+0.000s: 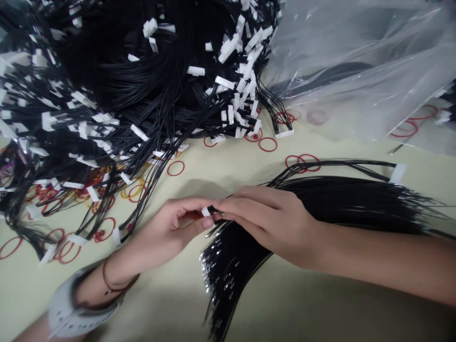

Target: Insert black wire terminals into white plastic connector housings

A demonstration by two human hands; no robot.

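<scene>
My left hand [171, 223] pinches a small white plastic connector [205, 212] between thumb and fingertips. My right hand [270, 221] comes in from the right, its fingertips meeting the left hand at the connector and closed over the black wires behind it. A bundle of thin black wires [342, 204] fans out to the right beneath that hand, with another spray of tinned wire ends [228, 270] running down toward me. One white connector [397, 173] sits at the end of a few wires on the right.
A large heap of black wire harnesses with white connectors [124, 95] fills the upper left. A clear plastic bag [356, 61] lies at the upper right. Red rubber bands [267, 144] are scattered on the cream table surface [285, 304]. A grey band [81, 304] circles my left wrist.
</scene>
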